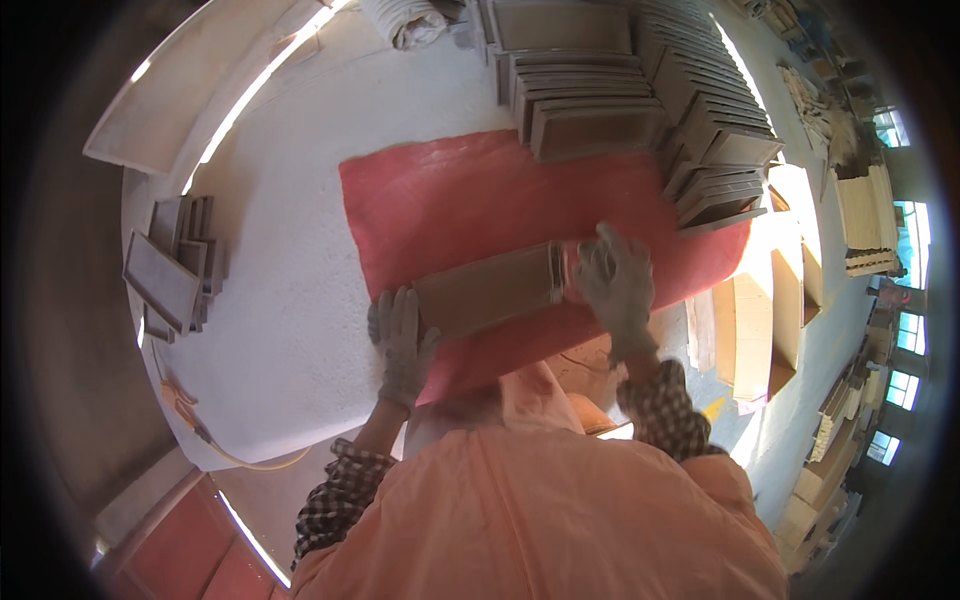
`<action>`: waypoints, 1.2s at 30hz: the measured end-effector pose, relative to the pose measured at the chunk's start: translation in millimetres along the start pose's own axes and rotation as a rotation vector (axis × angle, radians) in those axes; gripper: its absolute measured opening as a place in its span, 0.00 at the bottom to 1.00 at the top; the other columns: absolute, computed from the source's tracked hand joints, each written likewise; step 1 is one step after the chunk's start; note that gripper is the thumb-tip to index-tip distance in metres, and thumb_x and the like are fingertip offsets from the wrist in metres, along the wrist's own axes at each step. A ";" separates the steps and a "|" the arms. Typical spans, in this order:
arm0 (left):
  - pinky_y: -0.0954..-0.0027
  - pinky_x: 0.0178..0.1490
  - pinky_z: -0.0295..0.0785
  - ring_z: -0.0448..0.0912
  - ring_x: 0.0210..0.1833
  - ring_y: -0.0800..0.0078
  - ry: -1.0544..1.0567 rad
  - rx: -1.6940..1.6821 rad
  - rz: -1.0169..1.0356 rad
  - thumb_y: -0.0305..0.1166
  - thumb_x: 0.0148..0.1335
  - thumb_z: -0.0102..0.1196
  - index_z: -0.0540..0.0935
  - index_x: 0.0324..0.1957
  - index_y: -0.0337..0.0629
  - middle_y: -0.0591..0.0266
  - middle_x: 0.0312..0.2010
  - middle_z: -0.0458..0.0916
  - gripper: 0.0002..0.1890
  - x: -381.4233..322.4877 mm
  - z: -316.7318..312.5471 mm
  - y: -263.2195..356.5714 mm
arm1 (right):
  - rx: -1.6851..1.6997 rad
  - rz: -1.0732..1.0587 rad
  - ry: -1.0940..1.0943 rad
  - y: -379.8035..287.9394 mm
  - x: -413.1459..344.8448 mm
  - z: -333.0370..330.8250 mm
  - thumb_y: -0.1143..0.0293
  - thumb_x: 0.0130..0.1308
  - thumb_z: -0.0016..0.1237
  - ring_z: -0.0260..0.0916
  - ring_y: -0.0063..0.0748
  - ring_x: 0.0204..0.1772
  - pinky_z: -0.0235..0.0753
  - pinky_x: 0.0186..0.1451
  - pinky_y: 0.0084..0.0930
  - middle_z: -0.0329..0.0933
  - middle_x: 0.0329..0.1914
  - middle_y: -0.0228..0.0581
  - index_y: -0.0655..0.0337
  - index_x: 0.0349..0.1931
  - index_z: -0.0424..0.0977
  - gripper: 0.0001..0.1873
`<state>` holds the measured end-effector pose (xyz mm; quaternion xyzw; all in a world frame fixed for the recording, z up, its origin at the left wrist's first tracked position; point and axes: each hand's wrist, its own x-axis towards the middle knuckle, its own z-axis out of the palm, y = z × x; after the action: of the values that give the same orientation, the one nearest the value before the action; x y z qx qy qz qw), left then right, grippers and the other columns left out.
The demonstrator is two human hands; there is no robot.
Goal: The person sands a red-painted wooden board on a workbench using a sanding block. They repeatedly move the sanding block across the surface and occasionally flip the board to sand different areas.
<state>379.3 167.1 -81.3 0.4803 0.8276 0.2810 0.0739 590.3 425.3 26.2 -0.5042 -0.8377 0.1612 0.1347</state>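
Observation:
A rectangular grey-brown panel [487, 289] with a raised rim at its right end lies at a slant on a red cloth [435, 195]. My left hand [401, 337], in a pale work glove, rests against the panel's left end with fingers stretched out and thumb apart. Just past the other end is my gloved right hand [619, 285], blurred and with bent fingers. A reddish patch shows beside its fingertips; whether that is a held object or the cloth cannot be made out.
Stacked framed panels [592, 127] stand at the cloth's far right, beside another long row [705, 97]. More small frames [169, 270] lie piled on the left of the pale tabletop [292, 300]. An orange air blow gun [178, 397] with a hose lies near its left edge. Cardboard boxes [754, 337] stand to the right.

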 end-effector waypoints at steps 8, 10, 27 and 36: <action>0.45 0.85 0.48 0.60 0.81 0.43 -0.097 -0.161 0.045 0.37 0.74 0.53 0.70 0.74 0.35 0.44 0.75 0.69 0.30 -5.8 -1.2 -38.3 | 0.137 -0.201 -0.136 -139.2 9.7 66.7 0.56 0.61 0.63 0.67 0.58 0.66 0.82 0.58 0.54 0.67 0.63 0.46 0.35 0.67 0.71 0.32; 0.49 0.84 0.51 0.61 0.81 0.46 0.020 -0.401 -0.154 0.33 0.75 0.50 0.71 0.74 0.35 0.44 0.75 0.69 0.28 -7.6 -9.7 -54.3 | 0.116 -0.352 -0.192 -178.3 -18.1 82.9 0.61 0.62 0.63 0.71 0.56 0.60 0.80 0.58 0.54 0.69 0.60 0.46 0.37 0.67 0.72 0.31; 0.41 0.86 0.41 0.51 0.85 0.47 -0.249 -0.068 0.033 0.50 0.43 0.79 0.63 0.78 0.40 0.51 0.80 0.60 0.60 16.4 -4.7 -3.6 | 0.002 -0.358 -0.143 -4.7 -43.6 7.1 0.62 0.54 0.68 0.70 0.55 0.63 0.81 0.58 0.51 0.67 0.63 0.43 0.37 0.67 0.77 0.35; 0.42 0.86 0.41 0.52 0.85 0.49 -0.237 -0.050 0.026 0.50 0.44 0.78 0.63 0.78 0.41 0.52 0.79 0.62 0.60 17.1 -5.0 -0.4 | -0.018 -0.285 -0.124 -16.4 -19.8 1.2 0.61 0.54 0.69 0.69 0.55 0.66 0.82 0.59 0.51 0.69 0.62 0.43 0.36 0.67 0.76 0.36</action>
<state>368.1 179.3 -74.8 0.5190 0.7994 0.2436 0.1796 585.7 400.3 30.4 -0.3707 -0.9088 0.1635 0.0998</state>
